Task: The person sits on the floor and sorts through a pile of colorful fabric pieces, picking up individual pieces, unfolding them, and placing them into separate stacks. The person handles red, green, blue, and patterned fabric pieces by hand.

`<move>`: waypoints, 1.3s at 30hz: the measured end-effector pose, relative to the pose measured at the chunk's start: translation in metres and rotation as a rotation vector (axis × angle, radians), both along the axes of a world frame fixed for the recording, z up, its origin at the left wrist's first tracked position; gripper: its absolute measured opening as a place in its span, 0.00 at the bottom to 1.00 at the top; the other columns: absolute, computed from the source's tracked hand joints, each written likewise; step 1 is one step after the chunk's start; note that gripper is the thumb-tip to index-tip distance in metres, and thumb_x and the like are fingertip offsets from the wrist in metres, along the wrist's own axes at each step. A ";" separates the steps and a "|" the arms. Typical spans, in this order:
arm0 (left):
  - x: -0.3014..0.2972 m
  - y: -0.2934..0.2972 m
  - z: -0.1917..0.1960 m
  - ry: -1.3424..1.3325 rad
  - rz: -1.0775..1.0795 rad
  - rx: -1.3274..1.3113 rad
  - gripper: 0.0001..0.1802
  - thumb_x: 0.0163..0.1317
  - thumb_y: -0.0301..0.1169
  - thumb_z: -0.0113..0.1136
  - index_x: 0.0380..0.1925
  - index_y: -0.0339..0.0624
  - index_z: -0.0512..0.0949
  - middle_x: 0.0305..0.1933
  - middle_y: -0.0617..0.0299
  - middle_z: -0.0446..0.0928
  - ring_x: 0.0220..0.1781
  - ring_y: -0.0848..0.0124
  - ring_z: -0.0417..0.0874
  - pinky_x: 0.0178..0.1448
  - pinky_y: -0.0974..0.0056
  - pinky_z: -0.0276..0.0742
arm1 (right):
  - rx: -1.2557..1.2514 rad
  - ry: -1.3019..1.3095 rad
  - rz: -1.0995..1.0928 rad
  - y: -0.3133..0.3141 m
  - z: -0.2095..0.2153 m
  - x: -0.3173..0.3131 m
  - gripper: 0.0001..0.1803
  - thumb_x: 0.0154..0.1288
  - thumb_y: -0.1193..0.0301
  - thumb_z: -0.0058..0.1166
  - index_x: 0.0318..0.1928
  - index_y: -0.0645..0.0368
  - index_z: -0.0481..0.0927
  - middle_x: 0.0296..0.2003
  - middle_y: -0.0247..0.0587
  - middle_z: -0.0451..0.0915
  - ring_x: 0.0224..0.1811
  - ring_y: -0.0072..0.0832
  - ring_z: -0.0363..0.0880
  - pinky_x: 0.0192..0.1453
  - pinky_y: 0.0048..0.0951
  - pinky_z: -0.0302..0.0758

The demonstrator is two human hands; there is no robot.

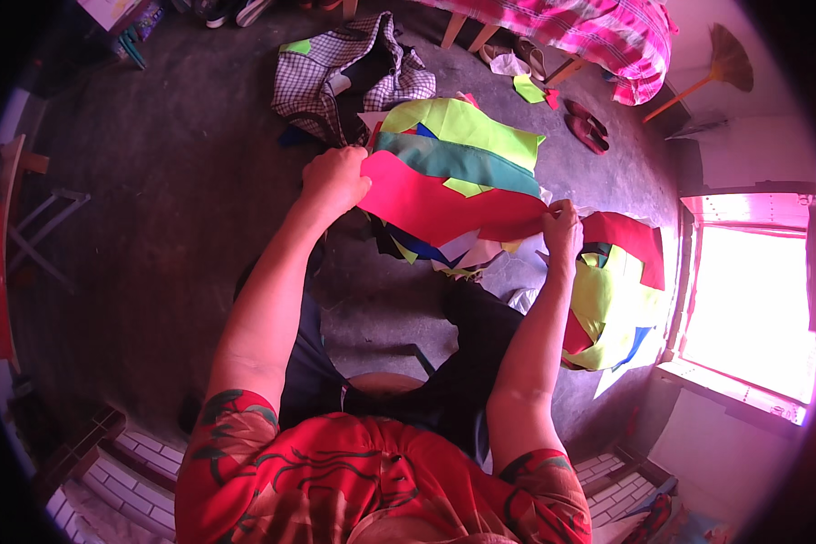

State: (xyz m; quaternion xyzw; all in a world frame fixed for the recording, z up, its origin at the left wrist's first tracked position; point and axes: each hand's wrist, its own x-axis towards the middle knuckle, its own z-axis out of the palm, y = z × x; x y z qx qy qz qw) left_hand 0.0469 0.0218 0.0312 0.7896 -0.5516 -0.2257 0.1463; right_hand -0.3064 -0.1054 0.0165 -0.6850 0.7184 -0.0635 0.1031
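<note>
A long red strip of cloth (458,207) is stretched between my two hands. My left hand (337,178) pinches its left end, and my right hand (562,228) pinches its right end. Beyond the strip lies a pile of fabric pieces, with a teal piece (453,159) and a lime green piece (467,124) on top. Below the strip, blue, white and yellow scraps stick out. Close to my right forearm is a second heap of lime green cloth (598,295), with a red piece (626,238) across its top.
A checked cloth bag (313,82) lies open beyond the pile. Dark red shoes (587,127) and a lime green scrap (528,89) are on the floor near a bed with a pink checked cover (598,36). A broom (725,68) leans at the far right, near a bright window (752,299).
</note>
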 end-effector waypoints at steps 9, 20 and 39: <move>-0.001 -0.001 -0.007 -0.270 0.001 0.141 0.11 0.50 0.32 0.61 0.33 0.42 0.76 0.36 0.54 0.80 0.40 0.54 0.81 0.43 0.52 0.76 | -0.147 -0.113 0.205 0.006 -0.012 0.015 0.31 0.50 0.73 0.59 0.58 0.52 0.68 0.64 0.59 0.55 0.59 0.54 0.66 0.55 0.43 0.72; -0.031 -0.005 -0.004 -0.091 -0.136 -0.077 0.13 0.50 0.34 0.63 0.35 0.43 0.75 0.41 0.58 0.78 0.42 0.57 0.80 0.44 0.53 0.75 | -0.147 -0.173 0.097 -0.004 -0.014 0.010 0.19 0.57 0.67 0.53 0.50 0.54 0.75 0.51 0.50 0.73 0.47 0.44 0.77 0.50 0.39 0.73; -0.050 -0.005 -0.015 -0.028 -0.347 -0.081 0.13 0.53 0.35 0.61 0.34 0.38 0.75 0.39 0.54 0.78 0.44 0.58 0.80 0.44 0.53 0.75 | -0.065 -0.003 0.267 0.007 -0.030 0.057 0.16 0.50 0.65 0.60 0.42 0.49 0.80 0.38 0.41 0.74 0.44 0.39 0.76 0.45 0.39 0.74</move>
